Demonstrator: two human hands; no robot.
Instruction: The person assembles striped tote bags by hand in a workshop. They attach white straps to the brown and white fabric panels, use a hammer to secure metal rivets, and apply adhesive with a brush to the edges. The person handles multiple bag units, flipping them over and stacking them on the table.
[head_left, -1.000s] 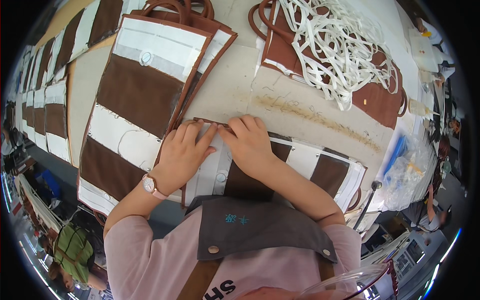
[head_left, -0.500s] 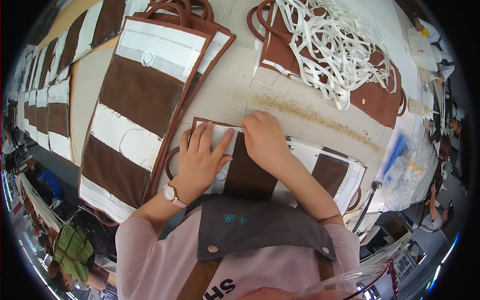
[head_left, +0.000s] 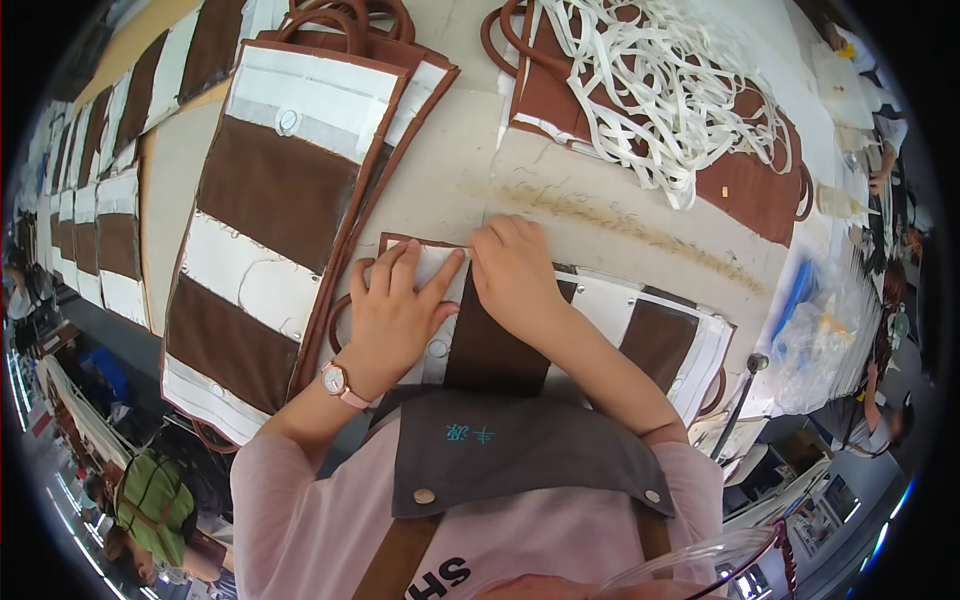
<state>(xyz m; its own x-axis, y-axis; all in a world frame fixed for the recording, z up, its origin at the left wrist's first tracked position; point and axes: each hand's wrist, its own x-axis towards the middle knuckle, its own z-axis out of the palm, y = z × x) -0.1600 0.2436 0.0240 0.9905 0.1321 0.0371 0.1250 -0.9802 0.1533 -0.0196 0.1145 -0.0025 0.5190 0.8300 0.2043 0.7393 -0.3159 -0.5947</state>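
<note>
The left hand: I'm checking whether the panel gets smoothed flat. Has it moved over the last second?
Yes. The left hand has slid toward the person, away from the stack of striped bags, and lies flat on the striped panel.

Bright, even overhead light, soft shadows, sharp centre, heavy fisheye bend w/ black rim.

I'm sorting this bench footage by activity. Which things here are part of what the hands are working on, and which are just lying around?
In hand:
left hand and right hand, both flat on the brown and white bag panel

Lying about:
stack of finished bags
tangle of white straps
clear plastic bag
</note>
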